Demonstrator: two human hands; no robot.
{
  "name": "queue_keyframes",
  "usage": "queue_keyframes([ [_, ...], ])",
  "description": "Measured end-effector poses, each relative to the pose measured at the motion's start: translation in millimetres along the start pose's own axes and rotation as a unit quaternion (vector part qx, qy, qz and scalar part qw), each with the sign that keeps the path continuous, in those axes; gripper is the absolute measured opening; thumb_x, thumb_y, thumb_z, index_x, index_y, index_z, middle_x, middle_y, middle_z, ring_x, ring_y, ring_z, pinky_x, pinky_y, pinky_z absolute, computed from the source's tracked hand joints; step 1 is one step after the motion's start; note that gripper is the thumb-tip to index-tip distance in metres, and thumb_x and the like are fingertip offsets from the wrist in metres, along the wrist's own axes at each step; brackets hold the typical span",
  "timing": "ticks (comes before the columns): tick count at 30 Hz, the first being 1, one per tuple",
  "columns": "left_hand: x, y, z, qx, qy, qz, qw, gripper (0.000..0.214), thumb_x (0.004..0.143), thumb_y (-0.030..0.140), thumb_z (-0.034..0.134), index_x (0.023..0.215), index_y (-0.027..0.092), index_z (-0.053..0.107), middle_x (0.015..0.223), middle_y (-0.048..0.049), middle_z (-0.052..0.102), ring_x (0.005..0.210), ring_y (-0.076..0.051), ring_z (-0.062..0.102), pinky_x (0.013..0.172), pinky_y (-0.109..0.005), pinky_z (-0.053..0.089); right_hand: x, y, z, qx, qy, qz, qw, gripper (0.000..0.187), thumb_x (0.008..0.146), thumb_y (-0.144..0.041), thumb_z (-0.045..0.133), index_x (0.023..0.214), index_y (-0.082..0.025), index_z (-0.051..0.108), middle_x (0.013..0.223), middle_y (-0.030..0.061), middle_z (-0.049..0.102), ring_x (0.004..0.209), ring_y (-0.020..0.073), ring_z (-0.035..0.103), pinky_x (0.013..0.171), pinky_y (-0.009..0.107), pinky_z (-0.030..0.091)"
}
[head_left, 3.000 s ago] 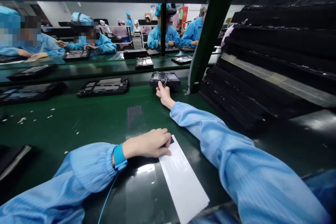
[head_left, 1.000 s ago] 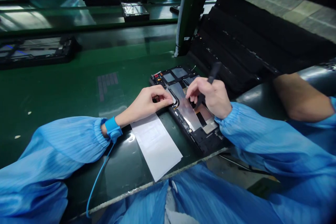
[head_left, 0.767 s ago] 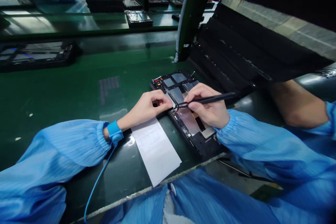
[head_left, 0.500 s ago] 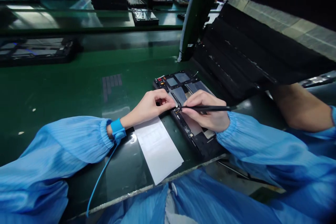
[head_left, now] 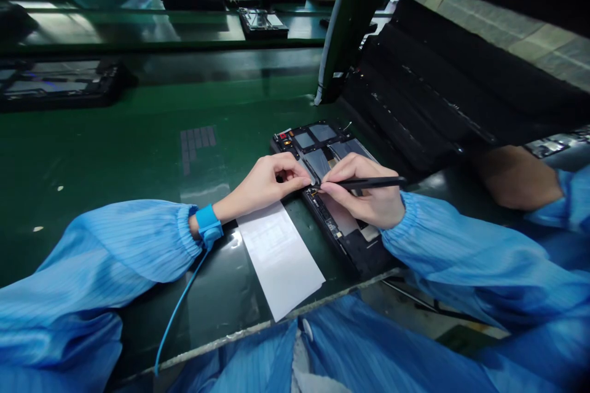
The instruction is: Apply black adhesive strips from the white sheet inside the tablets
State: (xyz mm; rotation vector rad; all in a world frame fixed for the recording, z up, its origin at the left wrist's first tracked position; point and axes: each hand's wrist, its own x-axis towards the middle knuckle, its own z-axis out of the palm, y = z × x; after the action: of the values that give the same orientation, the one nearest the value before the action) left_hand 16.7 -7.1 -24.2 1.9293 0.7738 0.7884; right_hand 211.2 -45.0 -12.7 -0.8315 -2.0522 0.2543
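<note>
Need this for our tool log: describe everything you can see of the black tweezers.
The black tweezers are long, slender and matt, their material unclear: perhaps coated metal or plastic. They lie almost level, pinched between the thumb and fingers of the right hand, with the rear end jutting out to the right past the hand. The narrow tips point left, down into the opened tablet, beside the left hand; what they grip, if anything, is too small to tell.
</note>
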Motion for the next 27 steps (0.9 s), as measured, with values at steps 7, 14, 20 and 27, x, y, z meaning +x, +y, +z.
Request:
queue_keyframes([
  [7,0.3,0.7,-0.1,-0.001,0.006,0.001,1.000,0.016,0.079,0.027,0.059,0.074,0.014,0.065,0.074,-0.0020,0.057,0.067,-0.011,0.054,0.062,-0.023,0.042,-0.1,0.3,-0.4,-0.005,0.005,-0.001,1.000,0.009,0.076,-0.023,0.063,0.074,-0.018,0.055,0.069,0.0034,0.061,0.066,0.0143,0.058,0.061,0.028,0.049],
  [14,0.3,1.3,0.3,-0.006,0.009,-0.004,1.000,0.015,0.078,0.027,0.060,0.074,0.014,0.066,0.071,-0.0011,0.056,0.063,-0.010,0.051,0.058,-0.022,0.040,0.8,1.3,2.0,-0.016,-0.001,0.001,1.000,0.012,0.076,-0.026,0.063,0.073,-0.018,0.055,0.069,0.0036,0.061,0.065,0.0144,0.058,0.060,0.028,0.049],
  [20,0.3,0.5,-0.1,-0.012,0.006,-0.005,1.000,0.016,0.079,0.027,0.060,0.073,0.014,0.065,0.072,-0.0019,0.057,0.063,-0.010,0.051,0.058,-0.022,0.040,1.1,1.3,2.8,-0.018,0.001,-0.005,1.000,0.010,0.077,-0.023,0.062,0.074,-0.018,0.055,0.069,0.0040,0.061,0.065,0.0143,0.058,0.060,0.028,0.049],
  [27,0.5,0.7,1.4,-0.016,0.020,-0.011,1.000,0.015,0.078,0.026,0.061,0.073,0.013,0.066,0.072,-0.0017,0.057,0.062,-0.010,0.051,0.057,-0.022,0.040,2.4,-1.3,3.8,-0.016,0.019,0.020,0.999,0.013,0.077,-0.025,0.063,0.070,-0.018,0.055,0.065,0.0028,0.060,0.062,0.0138,0.057,0.058,0.028,0.048],
])
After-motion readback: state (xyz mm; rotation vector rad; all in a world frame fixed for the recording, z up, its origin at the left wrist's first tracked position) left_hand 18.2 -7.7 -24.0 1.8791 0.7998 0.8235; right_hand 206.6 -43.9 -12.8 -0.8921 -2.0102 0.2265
